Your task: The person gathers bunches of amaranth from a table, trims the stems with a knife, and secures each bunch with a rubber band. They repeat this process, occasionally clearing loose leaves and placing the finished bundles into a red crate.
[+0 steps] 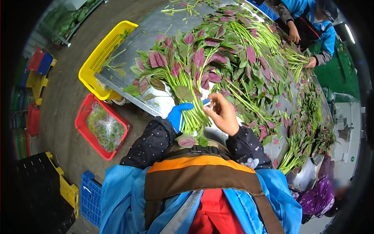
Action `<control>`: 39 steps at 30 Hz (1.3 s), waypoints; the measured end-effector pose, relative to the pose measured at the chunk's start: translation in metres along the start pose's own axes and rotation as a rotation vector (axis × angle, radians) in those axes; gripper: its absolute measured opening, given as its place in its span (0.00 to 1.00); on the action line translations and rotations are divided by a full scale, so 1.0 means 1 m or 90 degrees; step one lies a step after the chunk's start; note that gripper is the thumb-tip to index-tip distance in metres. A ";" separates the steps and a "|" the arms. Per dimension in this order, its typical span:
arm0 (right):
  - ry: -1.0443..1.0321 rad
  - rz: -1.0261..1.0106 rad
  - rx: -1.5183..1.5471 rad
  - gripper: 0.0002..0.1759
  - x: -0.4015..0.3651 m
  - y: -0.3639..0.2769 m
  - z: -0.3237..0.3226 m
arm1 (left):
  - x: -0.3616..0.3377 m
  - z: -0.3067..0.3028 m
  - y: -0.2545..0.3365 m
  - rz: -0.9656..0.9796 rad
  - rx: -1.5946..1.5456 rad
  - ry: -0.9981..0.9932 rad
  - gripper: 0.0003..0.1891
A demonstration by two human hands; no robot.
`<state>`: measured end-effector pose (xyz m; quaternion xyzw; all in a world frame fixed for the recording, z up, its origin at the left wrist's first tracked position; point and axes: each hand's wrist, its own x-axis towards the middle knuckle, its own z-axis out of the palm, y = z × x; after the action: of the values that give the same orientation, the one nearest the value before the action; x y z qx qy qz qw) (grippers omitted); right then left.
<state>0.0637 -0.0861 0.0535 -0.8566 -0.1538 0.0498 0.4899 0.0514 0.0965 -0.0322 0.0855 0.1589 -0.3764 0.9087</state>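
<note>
A bunch of leafy greens point(187, 87) with green and purple-red leaves stands out over the near edge of the metal table, its stems toward my body. My left hand point(179, 116), in a blue glove, is wrapped round the stems from the left. My bare right hand point(223, 114) is at the right side of the same stems, thumb and index finger pinched together by a small white and blue item at the bunch. What exactly the right fingers hold is too small to make out. Loose greens point(253, 70) lie heaped to the right.
A yellow basket point(91, 66) is at the table's left edge, with a red basket point(83, 117) holding bagged greens below it. At the upper right a co-worker in blue point(328, 41) handles stems; another person in a purple sleeve point(320, 197) is lower right. Blue crate point(90, 201) lower left.
</note>
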 end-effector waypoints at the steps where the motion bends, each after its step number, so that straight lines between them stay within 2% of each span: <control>1: 0.014 -0.048 -0.051 0.23 0.012 -0.004 0.003 | 0.004 -0.015 -0.001 -0.013 0.015 0.010 0.26; 3: 0.029 -0.097 -0.123 0.23 0.037 -0.011 0.016 | 0.005 -0.021 0.000 -0.037 0.044 0.029 0.26; 4: -0.030 -0.103 -0.203 0.22 0.047 -0.009 0.026 | 0.007 -0.025 -0.001 -0.047 0.003 0.047 0.25; 5: -0.089 -0.108 -0.284 0.20 0.057 -0.003 0.034 | 0.011 -0.034 0.000 -0.079 -0.036 -0.009 0.24; 6: -0.146 -0.119 -0.303 0.16 0.066 0.000 0.035 | 0.006 -0.023 0.001 -0.067 0.021 0.047 0.25; 7: -0.149 -0.158 -0.287 0.13 0.077 0.015 0.035 | 0.001 -0.010 0.001 -0.056 0.077 0.104 0.26; 9: -0.194 0.013 0.213 0.14 0.084 0.011 0.014 | 0.002 0.001 -0.004 0.037 0.024 -0.079 0.29; 11: -0.104 0.059 0.866 0.13 0.076 0.018 -0.020 | 0.001 0.015 -0.005 0.059 -0.005 -0.141 0.35; 13: 0.161 0.240 1.054 0.08 0.056 -0.011 -0.048 | 0.002 0.017 -0.004 0.031 -0.127 -0.131 0.34; 15: 0.005 0.238 0.605 0.14 0.022 0.019 -0.046 | 0.002 0.019 -0.003 0.025 -0.114 -0.175 0.34; 16: -0.077 0.294 0.333 0.15 0.000 0.026 -0.040 | 0.004 0.019 -0.005 0.017 -0.109 -0.197 0.34; 17: -0.101 0.295 0.257 0.15 -0.021 0.022 -0.029 | 0.005 0.016 -0.006 0.047 -0.085 -0.097 0.32; 18: -0.156 0.364 0.235 0.18 -0.032 0.008 -0.021 | 0.009 0.009 -0.005 0.043 -0.088 -0.073 0.31; 19: -0.127 0.396 0.286 0.23 -0.039 0.005 -0.010 | 0.012 0.001 -0.004 0.041 -0.091 -0.049 0.29; 21: -0.062 0.312 0.226 0.25 -0.049 0.014 -0.001 | 0.014 -0.003 -0.003 0.056 -0.060 -0.046 0.30; 24: -0.085 0.256 0.088 0.26 -0.052 0.033 -0.014 | 0.012 0.002 -0.003 0.077 -0.005 -0.059 0.35; 26: -0.114 0.112 -0.111 0.22 -0.049 0.028 -0.055 | 0.011 0.011 -0.004 0.058 -0.045 -0.131 0.36; 27: -0.137 0.037 -0.196 0.19 -0.043 0.013 -0.082 | 0.009 0.015 -0.006 0.049 -0.067 -0.165 0.36; 28: -0.203 -0.028 -0.306 0.19 -0.032 -0.018 -0.112 | 0.011 0.013 -0.007 0.057 -0.077 -0.142 0.37; 29: -0.238 -0.016 -0.351 0.18 -0.026 -0.037 -0.135 | 0.011 0.012 -0.007 0.063 -0.062 -0.149 0.37; 31: -0.245 -0.085 -0.380 0.11 -0.011 -0.084 -0.167 | 0.011 0.010 -0.007 0.066 -0.029 -0.161 0.38; 33: -0.257 -0.118 -0.366 0.13 0.004 -0.121 -0.183 | 0.011 0.009 -0.009 0.062 -0.037 -0.162 0.38; 35: -0.272 -0.226 -0.440 0.10 0.033 -0.133 -0.183 | 0.010 0.009 -0.010 0.069 -0.033 -0.170 0.39; 37: -0.275 -0.343 -0.550 0.09 0.070 -0.115 -0.151 | 0.008 0.012 -0.010 0.083 -0.019 -0.174 0.39; 38: -0.296 -0.278 -0.581 0.09 0.089 -0.101 -0.123 | 0.008 0.008 -0.010 0.083 -0.031 -0.182 0.38; 39: -0.314 -0.403 -0.628 0.11 0.113 -0.079 -0.092 | 0.009 0.005 -0.011 0.082 -0.044 -0.191 0.37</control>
<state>0.1755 -0.0887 0.1759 -0.8578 -0.5132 0.0219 -0.0209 0.0507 0.0811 -0.0309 0.0068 0.0285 -0.3203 0.9468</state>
